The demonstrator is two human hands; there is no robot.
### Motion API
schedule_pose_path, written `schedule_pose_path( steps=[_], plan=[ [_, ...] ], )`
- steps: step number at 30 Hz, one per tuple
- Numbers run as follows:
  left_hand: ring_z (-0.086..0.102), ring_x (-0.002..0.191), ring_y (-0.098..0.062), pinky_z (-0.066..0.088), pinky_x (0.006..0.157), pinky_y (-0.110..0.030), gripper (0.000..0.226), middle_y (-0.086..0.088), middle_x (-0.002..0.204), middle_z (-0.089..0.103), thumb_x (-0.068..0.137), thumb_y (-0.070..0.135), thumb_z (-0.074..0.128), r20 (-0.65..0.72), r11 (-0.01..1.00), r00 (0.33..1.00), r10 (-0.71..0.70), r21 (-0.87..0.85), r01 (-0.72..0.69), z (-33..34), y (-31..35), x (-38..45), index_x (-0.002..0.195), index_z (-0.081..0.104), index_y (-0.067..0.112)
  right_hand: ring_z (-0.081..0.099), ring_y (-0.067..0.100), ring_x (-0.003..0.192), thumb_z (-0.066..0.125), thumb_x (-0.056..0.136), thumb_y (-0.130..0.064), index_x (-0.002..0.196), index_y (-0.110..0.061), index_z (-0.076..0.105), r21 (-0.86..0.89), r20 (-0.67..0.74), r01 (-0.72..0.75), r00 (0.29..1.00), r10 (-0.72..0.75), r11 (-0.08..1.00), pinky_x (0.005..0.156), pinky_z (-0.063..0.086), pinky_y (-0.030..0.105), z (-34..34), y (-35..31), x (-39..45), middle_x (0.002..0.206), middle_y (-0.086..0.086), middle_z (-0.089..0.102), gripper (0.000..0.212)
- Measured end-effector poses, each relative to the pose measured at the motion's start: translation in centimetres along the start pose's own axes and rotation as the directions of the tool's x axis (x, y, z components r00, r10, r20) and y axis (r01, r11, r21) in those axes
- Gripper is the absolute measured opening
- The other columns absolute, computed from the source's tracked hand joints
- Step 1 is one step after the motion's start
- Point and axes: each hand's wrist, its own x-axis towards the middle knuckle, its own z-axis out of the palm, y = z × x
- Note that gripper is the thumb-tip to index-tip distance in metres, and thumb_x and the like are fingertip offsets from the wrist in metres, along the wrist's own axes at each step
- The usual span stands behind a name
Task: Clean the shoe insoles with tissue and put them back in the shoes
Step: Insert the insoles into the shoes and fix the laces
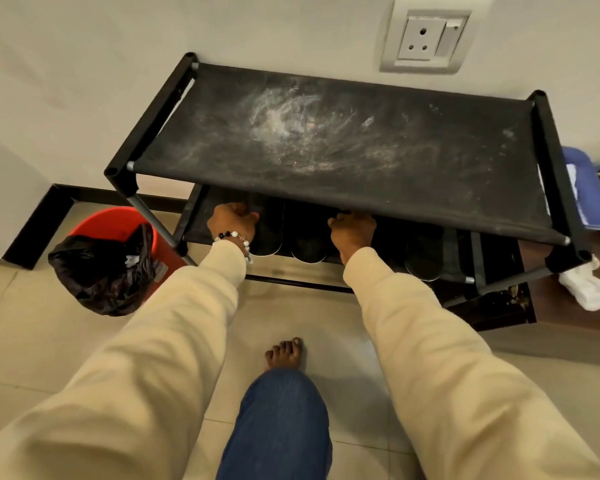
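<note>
Fingers of both hands are curled and reach under the dusty top shelf (326, 140) of the black shoe rack (555, 161), at mid-frame. The left hand (232, 221), with a beaded bracelet (234, 237) at the wrist, closes on the heel end of a dark shoe (267, 233) on the lower shelf; the right hand (354, 230) seems to grip something dark beside another shoe (307, 237), though the shelf's shadow hides what. A third shoe (425, 252) sits further right, apart from both hands. A red bin (118, 223) with a black liner (101, 268) stands at left.
</note>
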Motion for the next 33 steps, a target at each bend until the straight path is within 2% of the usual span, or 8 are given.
schedule_pose_path(
  steps=[3, 7, 12, 15, 18, 22, 29, 33],
  plan=[
    [0.054, 0.12, -0.032, 0.04, 0.102, -0.031, 0.032, -0.013, 0.123, 0.064, 0.088, 0.018, 0.066, -0.007, 1.0, 1.0, -0.021, 0.006, 0.021, -0.4, -0.1, -1.0, 0.118, 0.067, 0.01, 0.051, 0.033, 0.122, 0.055, 0.091, -0.005, 0.122, 0.001, 0.059, 0.139, 0.021, 0.036, 0.999, -0.04, 0.99, 0.105, 0.04, 0.04, -1.0, -0.3, -1.9, 0.128, 0.019, 0.057, 0.032],
    [0.056, 0.116, -0.034, 0.043, 0.098, -0.033, 0.024, -0.015, 0.118, 0.065, 0.089, 0.014, 0.063, -0.041, 1.0, 0.999, 0.018, -0.001, -0.018, -0.9, 0.6, -4.0, 0.112, 0.069, 0.009, 0.062, 0.025, 0.108, 0.064, 0.084, 0.002, 0.111, -0.004, 0.066, 0.318, 0.0, -0.007, 1.0, 0.007, 0.948, 0.102, 0.047, 0.036, -2.8, -0.4, -5.0, 0.11, 0.011, 0.067, 0.028],
    [0.065, 0.097, -0.028, 0.051, 0.091, -0.031, 0.02, -0.012, 0.101, 0.07, 0.088, 0.005, 0.06, 0.053, 0.987, 0.994, 0.101, -0.13, -0.093, -1.1, 1.3, -9.5, 0.103, 0.071, 0.01, 0.067, 0.024, 0.078, 0.057, 0.087, 0.008, 0.095, -0.002, 0.067, 0.476, 0.041, -0.032, 0.999, 0.014, 0.879, 0.08, 0.059, 0.038, -6.6, 0.4, -9.7, 0.086, 0.012, 0.067, 0.017],
    [0.069, 0.086, -0.025, 0.058, 0.082, -0.039, 0.017, -0.008, 0.091, 0.07, 0.089, 0.002, 0.058, 0.123, 0.966, 0.987, 0.105, -0.248, -0.072, -1.3, 1.9, -12.6, 0.096, 0.07, 0.012, 0.066, 0.018, 0.07, 0.058, 0.09, 0.0, 0.091, -0.007, 0.067, 0.473, 0.003, 0.024, 1.0, -0.028, 0.881, 0.07, 0.059, 0.028, -9.4, 1.3, -13.2, 0.083, 0.01, 0.07, 0.012],
    [0.068, 0.084, -0.023, 0.058, 0.079, -0.039, 0.02, -0.005, 0.089, 0.071, 0.09, 0.006, 0.057, 0.142, 0.96, 0.978, 0.151, -0.258, -0.11, -1.5, 2.4, -15.7, 0.085, 0.067, 0.023, 0.065, 0.014, 0.066, 0.058, 0.093, -0.01, 0.087, -0.012, 0.068, 0.484, -0.036, 0.054, 0.998, -0.042, 0.873, 0.066, 0.058, 0.026, -12.1, 2.6, -16.1, 0.08, 0.009, 0.071, 0.012],
    [0.067, 0.072, -0.016, 0.057, 0.067, -0.027, 0.013, -0.004, 0.081, 0.07, 0.092, 0.012, 0.058, 0.178, 0.928, 0.954, 0.243, -0.328, -0.175, -1.1, 3.7, -20.7, 0.097, 0.07, 0.012, 0.061, 0.016, 0.058, 0.057, 0.094, -0.013, 0.079, -0.014, 0.066, 0.547, -0.126, 0.078, 0.992, -0.01, 0.834, 0.056, 0.051, 0.026, -15.7, 5.0, -19.0, 0.071, 0.008, 0.07, 0.018],
    [0.067, 0.068, -0.015, 0.052, 0.056, -0.016, 0.013, -0.008, 0.083, 0.071, 0.092, 0.009, 0.058, 0.321, 0.89, 0.866, 0.384, -0.377, -0.255, 4.7, 5.8, -28.7, 0.096, 0.07, 0.009, 0.055, 0.013, 0.05, 0.061, 0.092, -0.02, 0.073, -0.013, 0.066, 0.578, -0.3, 0.078, 0.946, 0.122, 0.812, 0.058, 0.05, 0.028, -21.8, 11.7, -20.0, 0.061, 0.005, 0.065, 0.021],
    [0.07, 0.072, -0.022, 0.059, 0.069, -0.031, 0.012, -0.008, 0.083, 0.071, 0.091, 0.008, 0.06, 0.492, 0.89, 0.75, 0.442, -0.345, -0.298, 9.9, 7.3, -32.4, 0.096, 0.071, 0.009, 0.065, 0.024, 0.072, 0.067, 0.087, -0.025, 0.066, -0.018, 0.066, 0.478, -0.419, 0.012, 0.882, 0.216, 0.878, 0.078, 0.055, 0.038, -25.0, 16.1, -17.9, 0.065, 0.001, 0.068, 0.022]
  ],
)
